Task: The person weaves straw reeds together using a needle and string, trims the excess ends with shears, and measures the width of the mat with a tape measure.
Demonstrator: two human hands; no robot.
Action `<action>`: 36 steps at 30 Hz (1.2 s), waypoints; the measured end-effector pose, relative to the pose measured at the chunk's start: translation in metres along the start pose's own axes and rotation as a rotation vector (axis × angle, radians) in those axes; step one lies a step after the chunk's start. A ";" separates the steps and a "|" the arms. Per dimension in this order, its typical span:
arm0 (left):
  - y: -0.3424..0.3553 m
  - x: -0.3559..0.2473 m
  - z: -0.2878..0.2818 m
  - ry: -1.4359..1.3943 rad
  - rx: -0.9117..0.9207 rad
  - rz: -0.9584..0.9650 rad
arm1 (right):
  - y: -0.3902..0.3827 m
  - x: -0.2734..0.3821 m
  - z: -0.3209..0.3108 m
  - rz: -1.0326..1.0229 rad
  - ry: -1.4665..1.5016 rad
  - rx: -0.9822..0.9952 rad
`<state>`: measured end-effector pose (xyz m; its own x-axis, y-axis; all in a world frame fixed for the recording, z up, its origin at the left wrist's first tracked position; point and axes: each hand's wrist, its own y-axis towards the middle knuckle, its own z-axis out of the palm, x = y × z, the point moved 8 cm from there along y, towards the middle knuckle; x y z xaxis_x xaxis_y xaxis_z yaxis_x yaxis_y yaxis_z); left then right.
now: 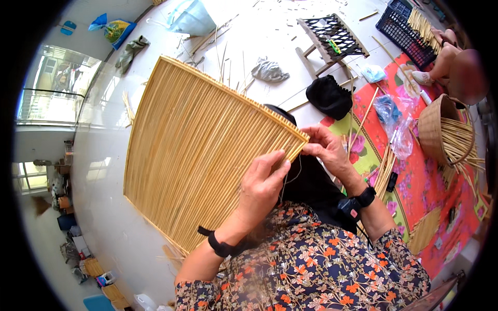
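Observation:
A large panel of thin straw-coloured sticks (197,145), laid side by side with a bound rim, tilts across my lap. With its thumb and fingers, my left hand (262,184) grips the panel near its right corner. At that same corner, my right hand (329,150) has its fingers pinched together against the rim. A thin thread (300,168) hangs down by the corner, between my hands. Whether the right fingertips also hold the thread or a needle is too small to tell.
Right of me, a red floral mat (415,207) carries loose sticks, plastic bags (399,135) and a wicker basket (433,129) of sticks. Beyond stand a folding stool (332,44), a black cloth bag (329,98), a blue crate (402,33) and a pale blue bucket (191,18). Another person's legs show far right.

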<state>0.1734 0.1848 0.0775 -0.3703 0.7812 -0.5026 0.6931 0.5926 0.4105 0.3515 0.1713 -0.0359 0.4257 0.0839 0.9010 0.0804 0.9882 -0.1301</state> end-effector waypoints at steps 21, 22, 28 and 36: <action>-0.035 -0.003 -0.005 0.359 0.116 0.083 | -0.006 -0.012 0.024 0.063 -0.098 0.021; -0.034 -0.003 -0.004 0.361 0.117 0.091 | -0.007 -0.011 0.024 0.072 -0.106 0.012; -0.032 0.003 -0.006 0.321 0.166 0.105 | -0.015 -0.006 0.023 0.101 -0.158 0.004; -0.032 0.008 -0.014 0.265 0.176 0.098 | -0.012 0.000 0.029 0.098 -0.203 0.090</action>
<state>0.1400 0.1747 0.0709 -0.4284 0.8704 -0.2426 0.8209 0.4871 0.2982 0.3249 0.1627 -0.0221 0.2373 0.1946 0.9518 -0.0373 0.9808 -0.1912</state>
